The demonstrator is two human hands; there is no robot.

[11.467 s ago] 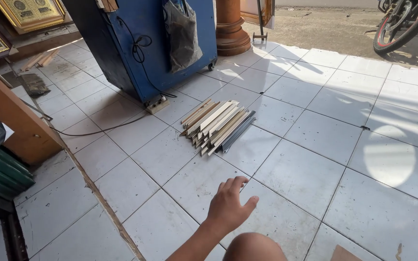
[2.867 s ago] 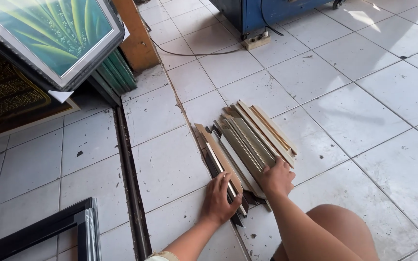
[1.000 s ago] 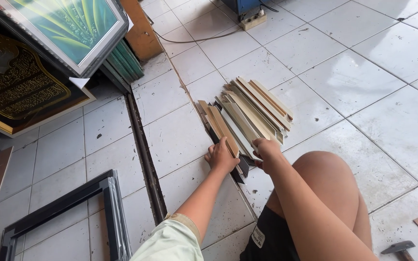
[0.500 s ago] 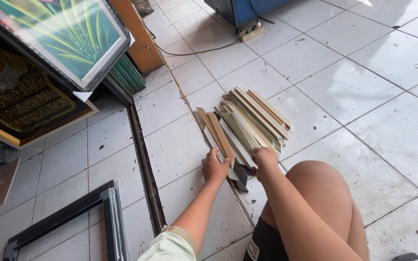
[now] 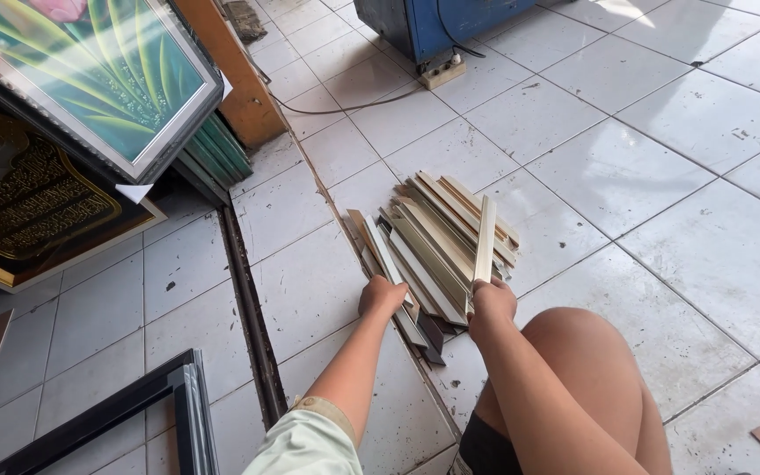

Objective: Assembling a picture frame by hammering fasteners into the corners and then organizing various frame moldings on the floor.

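Wood strips (image 5: 437, 242) piled on tile floor (image 5: 644, 176); right hand (image 5: 492, 299) grips one pale strip (image 5: 484, 237), lifting it off the pile; left hand (image 5: 383, 295) clasps another strip (image 5: 384, 255) at pile's left edge, separating it

Centre frame, the stack of moulding strips (image 5: 437, 242) lies on the tiled floor (image 5: 661, 202). Left hand (image 5: 382, 295) at its lower-left end, right hand (image 5: 491, 302) at its lower-right. Framed pictures (image 5: 90, 84) upper left, cabinet (image 5: 437, 22) top centre.
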